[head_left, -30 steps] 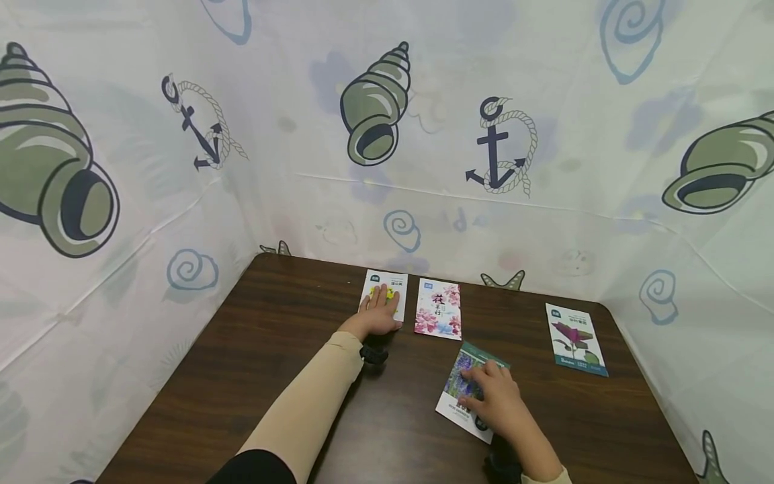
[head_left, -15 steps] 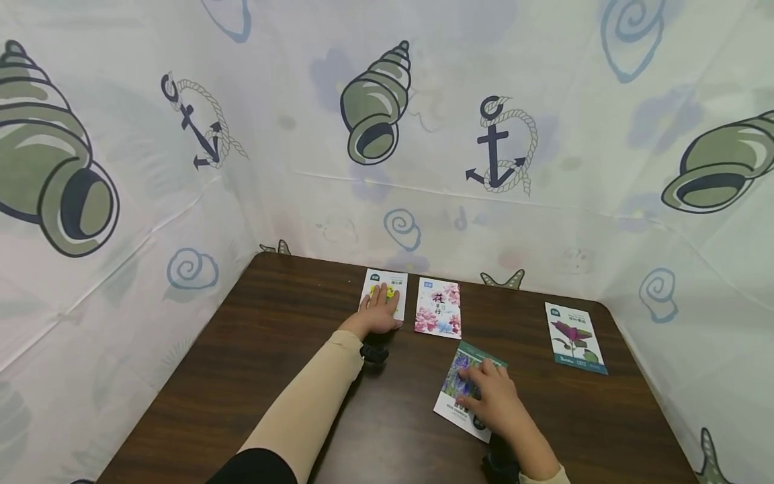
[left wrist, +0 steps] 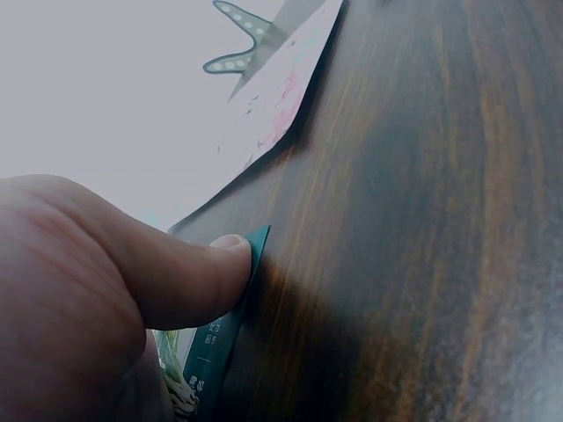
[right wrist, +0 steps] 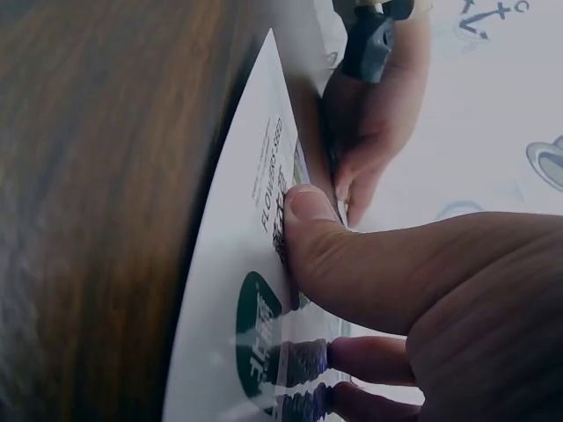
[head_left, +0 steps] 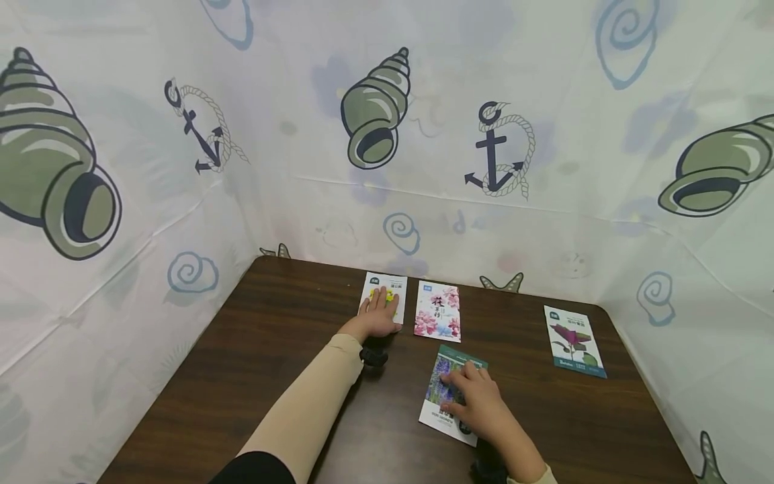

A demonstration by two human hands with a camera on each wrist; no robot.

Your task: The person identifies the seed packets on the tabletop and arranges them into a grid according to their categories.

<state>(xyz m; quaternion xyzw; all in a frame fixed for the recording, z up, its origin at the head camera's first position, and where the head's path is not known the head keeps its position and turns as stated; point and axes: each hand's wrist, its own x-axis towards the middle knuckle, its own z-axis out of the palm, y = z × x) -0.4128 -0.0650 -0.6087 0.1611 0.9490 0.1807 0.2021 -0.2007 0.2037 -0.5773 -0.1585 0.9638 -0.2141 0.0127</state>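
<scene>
In the head view my left hand (head_left: 378,317) lies flat on a seed packet with yellow flowers (head_left: 390,284) at the back of the table, hiding much of it. Its thumb touches the packet's green bottom strip (left wrist: 230,338) in the left wrist view. My right hand (head_left: 478,403) rests its thumb and fingertips on top of a seed packet with purple flowers (head_left: 437,390). This packet is turned upside down and slanted, nearer the front. In the right wrist view the thumb presses beside the printing on its white end (right wrist: 233,202).
A pink-flowered packet (head_left: 437,323) lies just right of the yellow-flowered one. Farther right, a packet with a dark pink flower (head_left: 571,336) lies near the corner of the brown wooden table (head_left: 242,376). Patterned cloth (head_left: 302,134) surrounds the table's back and sides.
My right hand has slid the purple-flowered packet left over the table and turned it slightly straighter. The left hand stays where it was on its packet.
</scene>
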